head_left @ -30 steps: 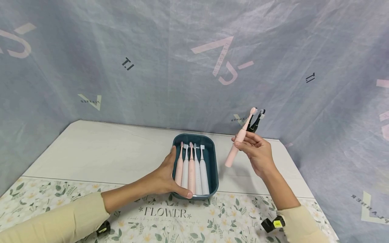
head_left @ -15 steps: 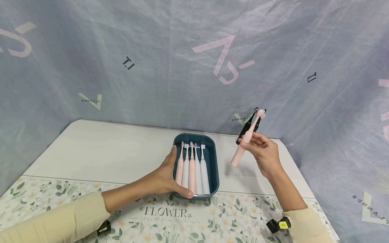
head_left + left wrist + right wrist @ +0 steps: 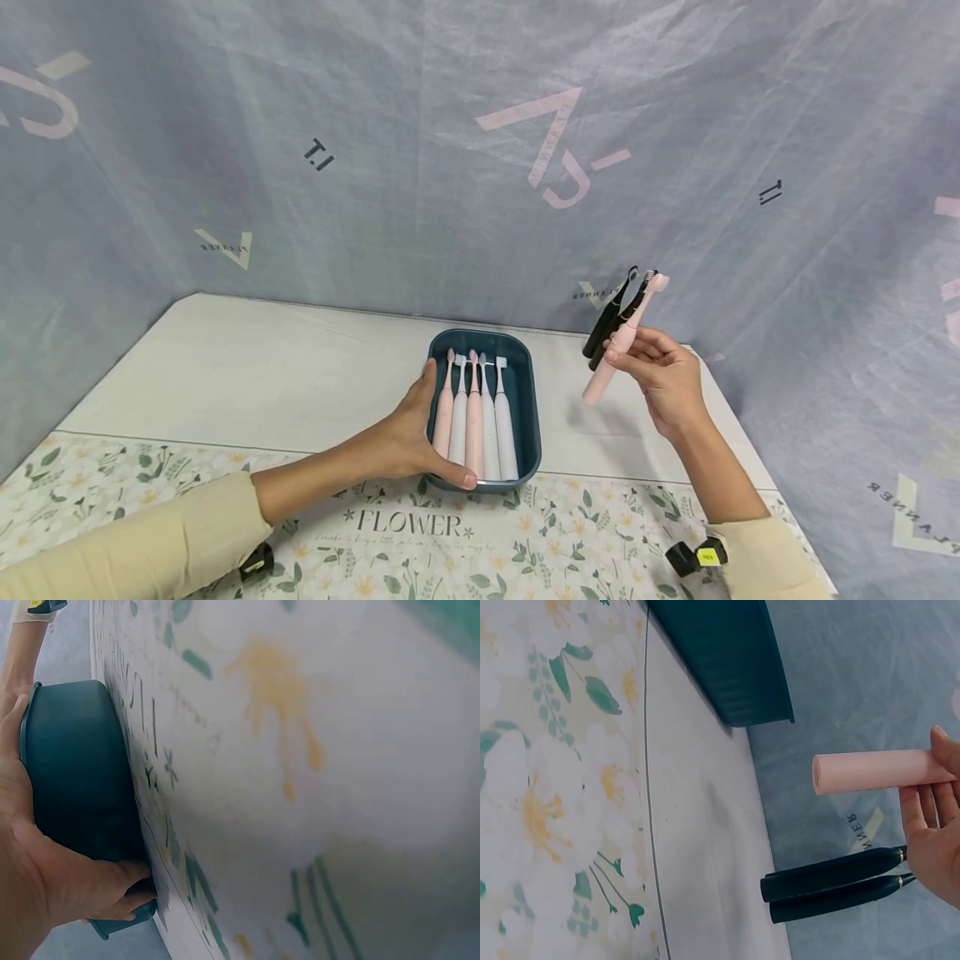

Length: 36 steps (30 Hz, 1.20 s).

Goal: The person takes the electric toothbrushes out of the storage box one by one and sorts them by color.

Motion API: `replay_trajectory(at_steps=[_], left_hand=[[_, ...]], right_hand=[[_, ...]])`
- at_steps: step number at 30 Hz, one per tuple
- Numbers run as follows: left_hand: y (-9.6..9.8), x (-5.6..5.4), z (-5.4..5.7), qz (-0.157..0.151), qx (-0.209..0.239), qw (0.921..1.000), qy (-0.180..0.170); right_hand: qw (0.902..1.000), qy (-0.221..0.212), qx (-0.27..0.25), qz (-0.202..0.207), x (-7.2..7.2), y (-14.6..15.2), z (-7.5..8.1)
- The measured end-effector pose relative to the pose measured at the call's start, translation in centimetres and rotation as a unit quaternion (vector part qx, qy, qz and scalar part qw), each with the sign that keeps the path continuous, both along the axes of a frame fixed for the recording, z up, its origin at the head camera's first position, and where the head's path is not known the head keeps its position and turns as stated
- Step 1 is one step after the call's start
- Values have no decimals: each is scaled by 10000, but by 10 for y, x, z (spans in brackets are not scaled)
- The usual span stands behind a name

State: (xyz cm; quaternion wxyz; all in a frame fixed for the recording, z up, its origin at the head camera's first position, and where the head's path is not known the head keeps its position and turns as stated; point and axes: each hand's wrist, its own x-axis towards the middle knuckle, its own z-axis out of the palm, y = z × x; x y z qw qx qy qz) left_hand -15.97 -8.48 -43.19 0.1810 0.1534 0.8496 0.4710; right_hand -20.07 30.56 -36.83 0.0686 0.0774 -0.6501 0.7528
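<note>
Lying before me is a white-and-floral mat (image 3: pixel 270 375); my left hand (image 3: pixel 414 437) grips the teal bin (image 3: pixel 527 417) on it by the near left corner. Inside lie five electric toothbrushes (image 3: pixel 474 425) — two pink, three white. To the right, my right hand (image 3: pixel 670 379) pinches a pink electric toothbrush (image 3: pixel 623 336) above the mat — two black toothbrushes (image 3: pixel 602 327) just behind.

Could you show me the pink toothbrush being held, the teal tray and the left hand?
Pink toothbrush (image 3: pixel 874 772): right wrist view, on its handle.
Teal tray (image 3: pixel 79 757): left wrist view, on its outer wall.
Left hand (image 3: pixel 408 440): head view, on the back of the hand.
</note>
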Motion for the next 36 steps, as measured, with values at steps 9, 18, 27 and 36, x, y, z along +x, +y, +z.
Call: replay_trajectory(at_steps=[9,18,27,36], left_hand=[[0,-1,2,-25,10,10000,11],[0,-2,-1,-9,32,10000,27],[0,-1,-1,-19,38,10000,3],[0,-1,0,-20,-13,10000,-34]], right_hand=[[9996,144,-222,-112,-1,8,1],[9990,135,-236,-341,-3,19,3],[9978,83,-415,-502,-3,27,4],[9969,9,-448,-644,-6,33,4]])
